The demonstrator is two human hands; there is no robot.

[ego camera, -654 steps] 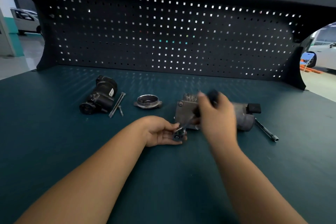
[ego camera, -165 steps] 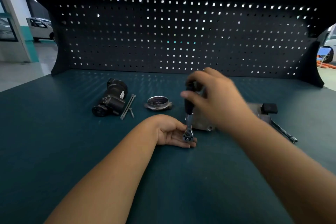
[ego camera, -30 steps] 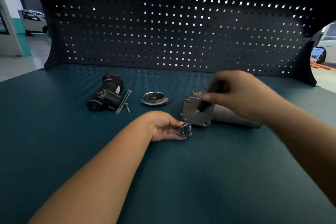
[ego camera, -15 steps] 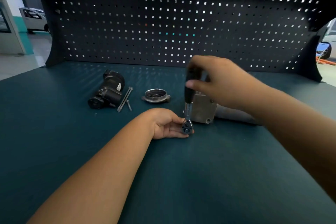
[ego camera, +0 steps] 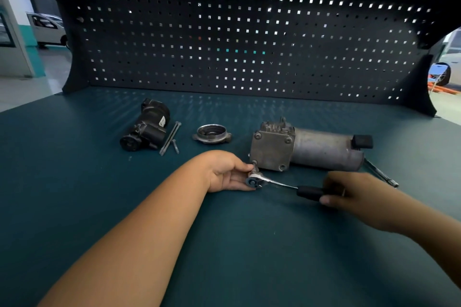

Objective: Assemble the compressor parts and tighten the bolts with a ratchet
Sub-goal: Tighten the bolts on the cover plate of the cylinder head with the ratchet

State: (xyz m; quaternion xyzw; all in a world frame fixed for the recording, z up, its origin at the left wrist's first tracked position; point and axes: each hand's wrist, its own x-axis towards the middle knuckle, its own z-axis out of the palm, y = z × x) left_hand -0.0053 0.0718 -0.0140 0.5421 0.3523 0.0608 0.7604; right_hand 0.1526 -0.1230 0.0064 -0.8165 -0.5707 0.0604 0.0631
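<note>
One ratchet (ego camera: 277, 183) sits at seven o'clock of one compressor (ego camera: 306, 148). The right hand (ego camera: 354, 194) wraps its fingers round the handle, and the left hand (ego camera: 227, 174) pinches the head.

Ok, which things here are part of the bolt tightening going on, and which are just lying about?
In use: ratchet, with left hand at its head and right hand gripping its handle; corner bolt; silver compressor body.
Lying about: black compressor part; round metal flange; loose bolts; chrome bar at the right.
</note>
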